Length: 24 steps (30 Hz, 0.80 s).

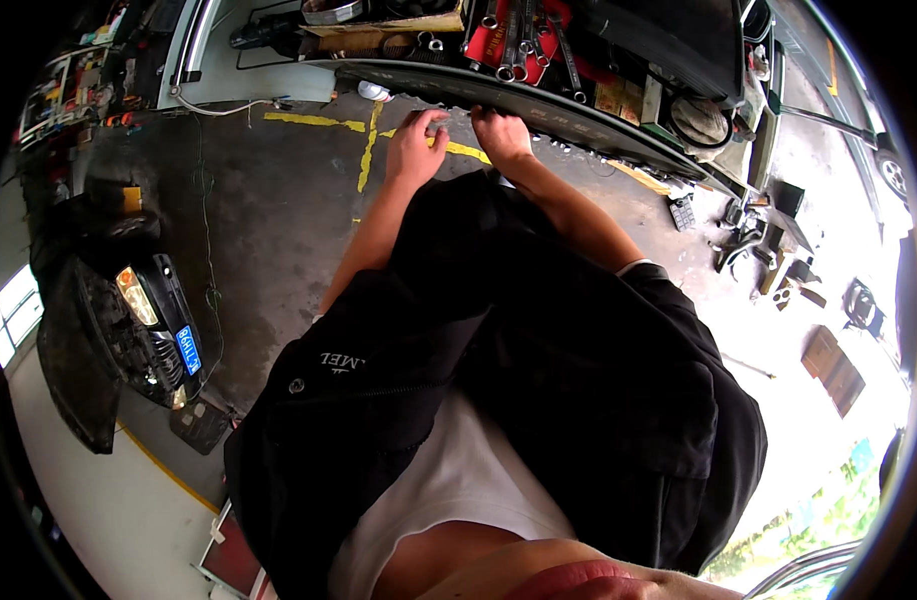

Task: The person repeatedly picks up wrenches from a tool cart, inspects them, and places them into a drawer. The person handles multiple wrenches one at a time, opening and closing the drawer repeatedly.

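Note:
Both my hands are out in front of me, just short of the long dark front edge of a tool bench. My left hand hangs in the air with loosely bent fingers, thumb and fingertips apart, and nothing visible between them. To its right, my right hand is up against the bench edge with its fingers curled in. Whatever those fingers grip, if anything, is hidden. A small white object is at the bench's edge beyond my left hand. Several combination wrenches lie on a red surface above my right hand.
A large black case and a cardboard box sit on the bench. Yellow lines mark the dark floor below. To the left stands a car with its hood raised; scattered parts lie on the floor at the right.

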Each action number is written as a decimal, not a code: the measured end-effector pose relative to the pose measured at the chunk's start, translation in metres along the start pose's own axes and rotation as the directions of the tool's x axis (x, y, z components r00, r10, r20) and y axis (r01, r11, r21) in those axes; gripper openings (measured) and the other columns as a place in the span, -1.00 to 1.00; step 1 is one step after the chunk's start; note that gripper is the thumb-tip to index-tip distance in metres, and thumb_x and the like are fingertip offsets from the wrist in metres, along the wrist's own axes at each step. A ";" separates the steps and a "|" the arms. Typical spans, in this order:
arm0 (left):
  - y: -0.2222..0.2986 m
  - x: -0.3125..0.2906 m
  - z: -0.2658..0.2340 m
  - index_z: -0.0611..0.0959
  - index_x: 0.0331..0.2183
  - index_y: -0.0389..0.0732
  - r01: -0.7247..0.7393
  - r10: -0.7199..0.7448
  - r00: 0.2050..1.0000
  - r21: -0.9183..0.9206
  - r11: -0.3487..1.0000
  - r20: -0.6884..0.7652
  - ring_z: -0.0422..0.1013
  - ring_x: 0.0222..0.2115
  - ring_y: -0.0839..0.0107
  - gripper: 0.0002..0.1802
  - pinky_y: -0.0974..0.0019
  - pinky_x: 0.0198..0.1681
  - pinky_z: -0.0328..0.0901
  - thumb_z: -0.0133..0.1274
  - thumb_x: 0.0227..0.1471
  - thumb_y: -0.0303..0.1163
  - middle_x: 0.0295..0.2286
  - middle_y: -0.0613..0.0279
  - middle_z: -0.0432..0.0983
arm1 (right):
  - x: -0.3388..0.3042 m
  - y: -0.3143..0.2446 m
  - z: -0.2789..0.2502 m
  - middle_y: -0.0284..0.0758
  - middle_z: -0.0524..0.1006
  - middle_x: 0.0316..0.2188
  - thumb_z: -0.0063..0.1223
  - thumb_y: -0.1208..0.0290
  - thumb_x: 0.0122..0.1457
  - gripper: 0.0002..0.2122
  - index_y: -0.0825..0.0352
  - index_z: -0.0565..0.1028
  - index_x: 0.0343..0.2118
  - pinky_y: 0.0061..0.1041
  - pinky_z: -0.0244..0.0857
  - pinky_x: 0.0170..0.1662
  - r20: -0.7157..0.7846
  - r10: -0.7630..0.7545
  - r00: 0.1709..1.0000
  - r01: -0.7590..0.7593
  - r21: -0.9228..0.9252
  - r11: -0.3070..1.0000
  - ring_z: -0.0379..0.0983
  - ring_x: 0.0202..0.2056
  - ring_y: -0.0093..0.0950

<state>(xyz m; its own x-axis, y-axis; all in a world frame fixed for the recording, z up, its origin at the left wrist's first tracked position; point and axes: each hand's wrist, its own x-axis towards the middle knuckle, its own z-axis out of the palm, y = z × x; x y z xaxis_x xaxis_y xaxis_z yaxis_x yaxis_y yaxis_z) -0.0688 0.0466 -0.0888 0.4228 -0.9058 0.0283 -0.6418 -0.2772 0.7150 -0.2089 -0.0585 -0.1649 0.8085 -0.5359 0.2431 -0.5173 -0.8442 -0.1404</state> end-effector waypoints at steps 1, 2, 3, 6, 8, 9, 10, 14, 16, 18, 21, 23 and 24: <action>0.011 0.002 -0.006 0.59 -0.21 -0.18 -0.044 0.044 0.999 -0.050 0.998 -0.007 0.52 -0.44 0.33 -0.77 0.32 -0.33 0.40 0.11 0.01 -0.44 -0.30 0.21 0.57 | 0.001 -0.003 -0.003 -0.23 0.56 -0.51 0.00 0.44 0.06 -0.83 0.35 0.50 -0.28 -0.40 0.45 -0.46 0.032 0.019 0.999 -0.018 -0.012 1.000 0.57 -0.48 -0.33; 0.022 0.005 -0.011 0.60 -0.22 -0.18 -0.089 0.089 0.996 -0.099 0.991 -0.013 0.52 -0.45 0.34 -0.78 0.34 -0.33 0.40 0.10 0.02 -0.45 -0.31 0.20 0.58 | 0.004 -0.006 -0.006 -0.23 0.57 -0.52 0.01 0.44 0.04 -0.84 0.35 0.52 -0.32 -0.40 0.45 -0.46 0.063 0.040 0.997 -0.038 -0.025 0.999 0.57 -0.48 -0.33; 0.032 0.008 -0.016 0.62 -0.24 -0.21 -0.096 0.095 0.995 -0.127 0.987 -0.012 0.51 -0.44 0.37 -0.82 0.36 -0.33 0.39 0.09 0.04 -0.47 -0.33 0.20 0.60 | 0.008 -0.010 -0.008 -0.24 0.57 -0.53 0.02 0.44 0.03 -0.85 0.34 0.53 -0.36 -0.40 0.45 -0.46 0.113 0.064 0.992 -0.064 -0.002 0.998 0.58 -0.48 -0.33; 0.062 0.024 -0.030 0.63 -0.26 -0.24 -0.151 0.153 0.988 -0.199 0.968 -0.005 0.52 -0.44 0.39 -0.84 0.38 -0.33 0.39 0.08 0.04 -0.48 -0.35 0.19 0.60 | 0.021 -0.016 -0.012 -0.25 0.58 -0.55 0.05 0.44 -0.01 -0.89 0.32 0.57 -0.47 -0.39 0.46 -0.45 0.224 0.109 0.969 -0.120 0.038 0.992 0.59 -0.48 -0.32; 0.067 0.033 -0.032 0.63 -0.28 -0.26 -0.219 0.224 0.975 -0.219 0.951 -0.002 0.53 -0.42 0.39 -0.86 0.37 -0.32 0.40 0.09 0.04 -0.50 -0.36 0.18 0.60 | 0.021 -0.016 -0.018 -0.27 0.59 -0.57 0.06 0.45 -0.02 -0.91 0.30 0.59 -0.52 -0.38 0.46 -0.45 0.247 0.099 0.964 -0.114 0.047 0.992 0.60 -0.48 -0.31; 0.073 0.039 -0.036 0.63 -0.29 -0.26 -0.253 0.261 0.965 -0.228 0.940 0.005 0.53 -0.42 0.38 -0.86 0.37 -0.32 0.40 0.09 0.04 -0.51 -0.37 0.17 0.60 | 0.019 -0.014 -0.017 -0.25 0.59 -0.54 0.06 0.45 -0.02 -0.90 0.30 0.59 -0.51 -0.38 0.47 -0.43 0.252 0.106 0.962 -0.125 0.062 0.990 0.59 -0.46 -0.32; 0.080 0.043 -0.041 0.63 -0.29 -0.27 -0.284 0.296 0.955 -0.239 0.928 0.012 0.53 -0.41 0.37 -0.87 0.37 -0.32 0.40 0.09 0.04 -0.51 -0.37 0.17 0.60 | 0.015 -0.014 -0.018 -0.22 0.58 -0.50 0.05 0.45 -0.02 -0.89 0.32 0.60 -0.48 -0.38 0.48 -0.41 0.170 0.116 0.979 -0.121 0.019 0.992 0.59 -0.44 -0.33; 0.073 0.059 -0.055 0.63 -0.31 -0.25 -0.400 0.405 0.914 -0.164 0.902 -0.004 0.52 -0.40 0.29 -0.87 0.32 -0.30 0.41 0.10 0.01 -0.53 -0.38 0.17 0.59 | 0.012 -0.021 -0.040 -0.17 0.57 -0.48 0.03 0.42 0.03 -0.86 0.36 0.56 -0.43 -0.31 0.49 -0.37 0.129 0.241 0.962 -0.251 0.070 0.965 0.57 -0.42 -0.25; 0.063 0.068 -0.064 0.65 -0.34 -0.14 -0.544 0.546 0.833 0.049 0.838 -0.094 0.46 -0.27 0.22 -0.83 0.20 -0.12 0.29 0.12 -0.08 -0.51 -0.34 0.27 0.57 | 0.011 -0.027 -0.068 -0.17 0.56 -0.47 0.07 0.35 0.07 -0.83 0.32 0.53 -0.33 -0.23 0.46 -0.36 -0.008 0.353 0.936 -0.343 0.211 0.915 0.53 -0.47 -0.14; 0.050 0.072 -0.069 0.65 -0.33 -0.09 -0.557 0.572 0.807 0.134 0.820 -0.145 0.44 -0.23 0.26 -0.80 0.20 -0.08 0.24 0.13 -0.11 -0.49 -0.31 0.31 0.55 | 0.010 -0.032 -0.103 -0.22 0.56 -0.48 0.11 0.32 0.08 -0.85 0.30 0.52 -0.38 -0.26 0.45 -0.39 -0.018 0.436 0.900 -0.406 0.333 0.851 0.53 -0.48 -0.21; 0.031 0.078 -0.082 0.65 -0.28 -0.07 -0.576 0.603 0.788 0.195 0.794 -0.125 0.41 -0.19 0.24 -0.76 0.17 -0.06 0.23 0.14 -0.11 -0.46 -0.26 0.32 0.51 | 0.020 -0.040 -0.143 -0.28 0.56 -0.52 0.13 0.39 0.07 -0.91 0.27 0.52 -0.41 -0.36 0.43 -0.43 -0.114 0.570 0.814 -0.479 0.423 0.769 0.54 -0.51 -0.28; 0.019 0.081 -0.092 0.64 -0.26 -0.07 -0.598 0.620 0.776 0.179 0.782 -0.118 0.40 -0.19 0.23 -0.72 0.17 -0.05 0.23 0.14 -0.13 -0.47 -0.25 0.31 0.50 | 0.030 -0.044 -0.160 -0.30 0.56 -0.53 0.15 0.41 0.05 -0.92 0.25 0.52 -0.41 -0.40 0.41 -0.45 -0.200 0.632 0.748 -0.496 0.463 0.734 0.53 -0.51 -0.30; 0.016 0.083 -0.097 0.64 -0.26 -0.07 -0.610 0.629 0.770 0.161 0.776 -0.107 0.40 -0.19 0.22 -0.70 0.17 -0.05 0.23 0.14 -0.15 -0.49 -0.26 0.30 0.49 | 0.036 -0.045 -0.170 -0.32 0.56 -0.53 0.16 0.41 0.04 -0.92 0.25 0.52 -0.41 -0.43 0.40 -0.46 -0.201 0.673 0.712 -0.534 0.468 0.704 0.53 -0.52 -0.32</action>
<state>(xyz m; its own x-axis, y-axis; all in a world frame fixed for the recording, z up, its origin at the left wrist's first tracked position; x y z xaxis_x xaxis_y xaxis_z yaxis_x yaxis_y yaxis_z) 0.0181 -0.0020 -0.0079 -0.0091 -0.8377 0.5461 -0.8590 0.2861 0.4245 -0.2039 -0.0379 0.0136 0.1713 -0.9471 0.2713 -0.6645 -0.3144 -0.6780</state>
